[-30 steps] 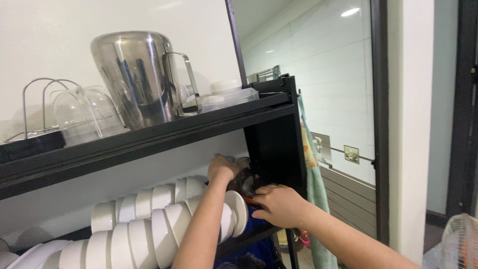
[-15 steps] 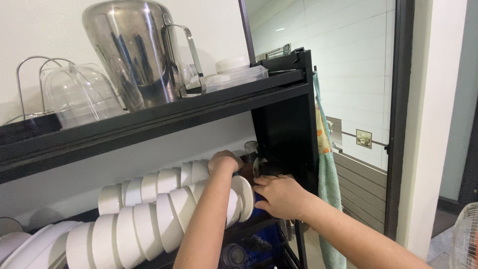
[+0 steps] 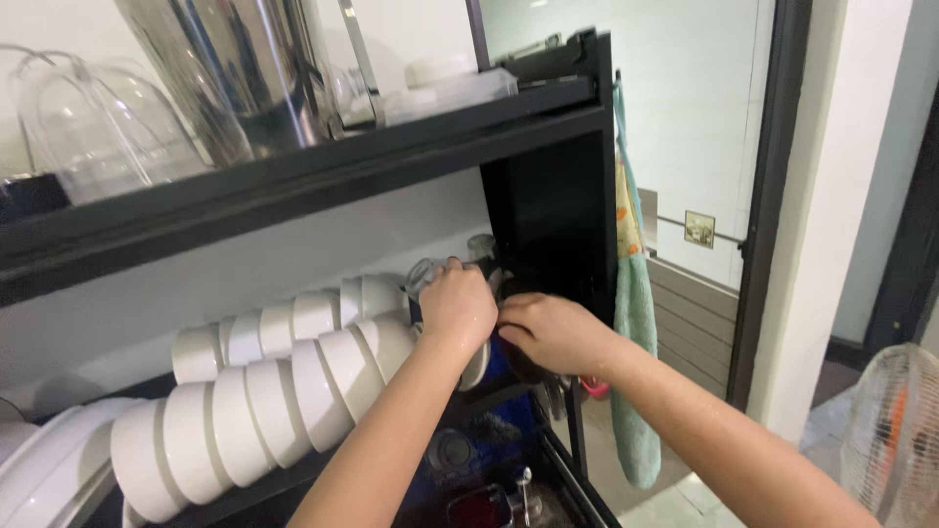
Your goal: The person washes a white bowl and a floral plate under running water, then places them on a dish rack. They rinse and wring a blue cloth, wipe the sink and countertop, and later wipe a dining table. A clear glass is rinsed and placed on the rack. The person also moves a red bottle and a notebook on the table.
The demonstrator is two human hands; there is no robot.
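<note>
Small pale rectangular wall plate (image 3: 699,228) right of hands, beyond hanging teal cloth (image 3: 634,323), on light wall. Left hand (image 3: 458,305) curled closed around clear glass tumbler (image 3: 426,275), fingers wrapping it from above; glass at right end of rows of white ceramic bowls (image 3: 284,376) stacked on edge, under black metal shelf (image 3: 323,166). Right hand (image 3: 553,330) just beside left, fingers bent over dark round object, mostly hidden; grip unclear. Shiny steel jug (image 3: 230,68) on shelf above hands.
</note>
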